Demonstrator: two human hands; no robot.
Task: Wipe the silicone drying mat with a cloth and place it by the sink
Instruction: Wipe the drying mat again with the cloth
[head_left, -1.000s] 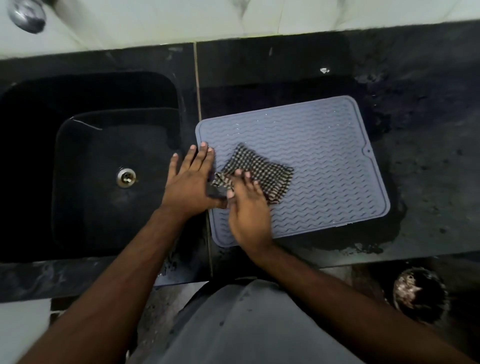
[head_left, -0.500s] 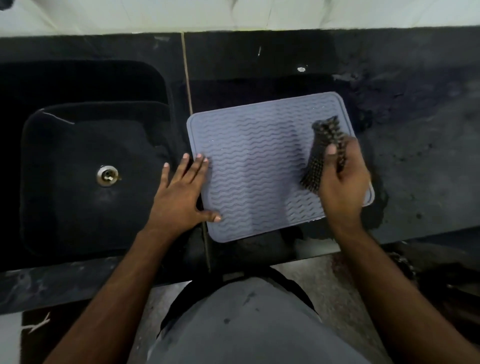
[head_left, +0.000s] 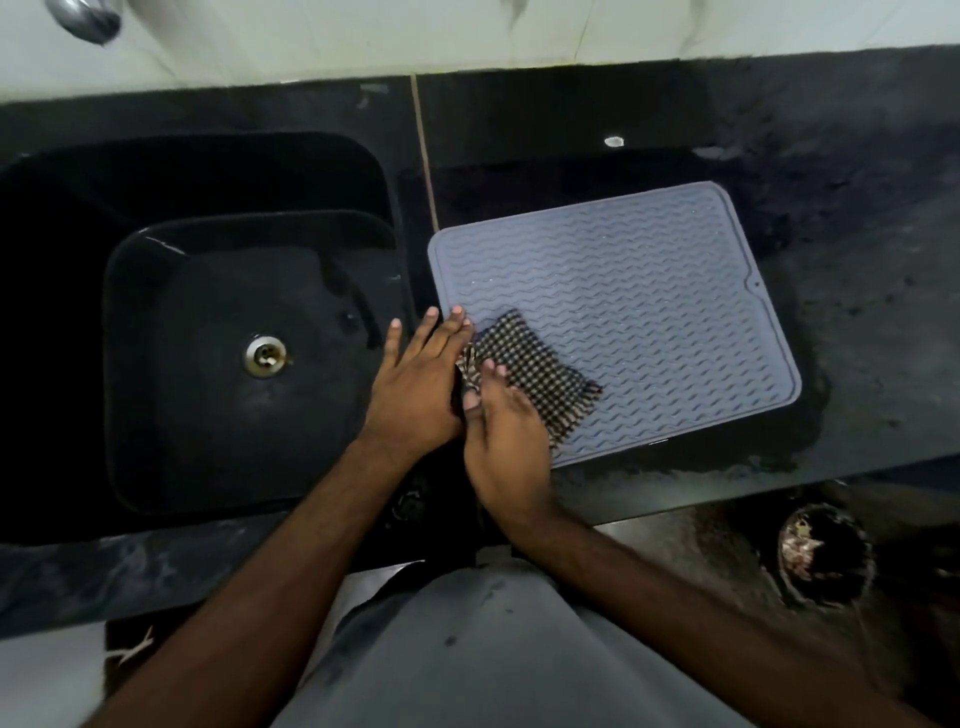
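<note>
A grey silicone drying mat (head_left: 639, 291) with wavy ridges lies flat on the black counter just right of the sink (head_left: 218, 332). A dark checked cloth (head_left: 535, 374) lies spread on the mat's near left part. My right hand (head_left: 506, 441) presses down on the cloth's near edge with fairly straight fingers. My left hand (head_left: 421, 384) lies flat, fingers straight, across the mat's left edge and holds it down. The mat's near left corner is hidden under my hands.
The black sink has a metal drain (head_left: 265, 355), and a tap (head_left: 85, 18) shows at the top left. Wet patches darken the counter (head_left: 857, 312) around the mat. A round bin (head_left: 823, 556) stands on the floor at the lower right.
My right hand has carried the cloth from the mat's right edge back to its near left part and laid it flat. My left hand has stayed on the mat's left edge.
</note>
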